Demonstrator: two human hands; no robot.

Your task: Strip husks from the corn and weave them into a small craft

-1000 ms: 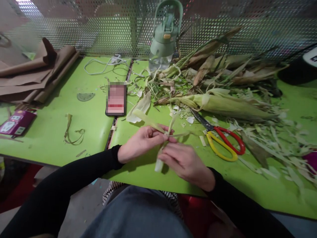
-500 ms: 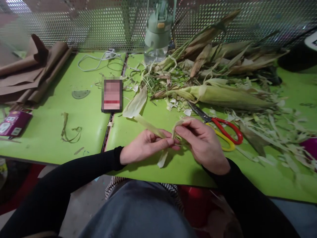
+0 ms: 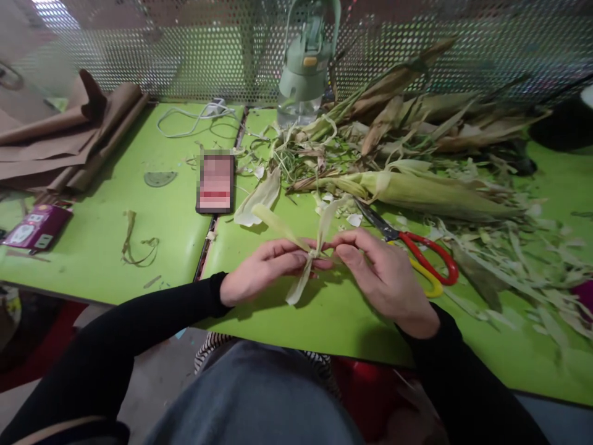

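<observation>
Pale corn husk strips (image 3: 327, 225), gathered at a small knot, fan out in several directions over the near edge of the table. My left hand (image 3: 271, 267) is closed on them, thumb on top and fingertips beneath the knot. On the other side, my right hand (image 3: 386, 272) pinches close to the knot; a thin piece of the husk seems to run to its fingertips, partly hidden. To its right lie scissors (image 3: 428, 250) with one red and one yellow handle. Behind the hands a loose husk piece (image 3: 259, 198) lies flat.
A whole husk-wrapped corn ear (image 3: 435, 193) and a heap of dry husks (image 3: 417, 117) spread over the green table (image 3: 111, 228). Farther back stands a water bottle (image 3: 303, 80). A phone (image 3: 215, 184), white cable (image 3: 185, 120), brown paper (image 3: 92, 136) and purple box (image 3: 39, 227) lie leftward.
The husk strips have opened out into a cross shape around the knot, with one now pointing up. My right hand has shifted slightly down and right, away from the upper strip. The view has moved a little.
</observation>
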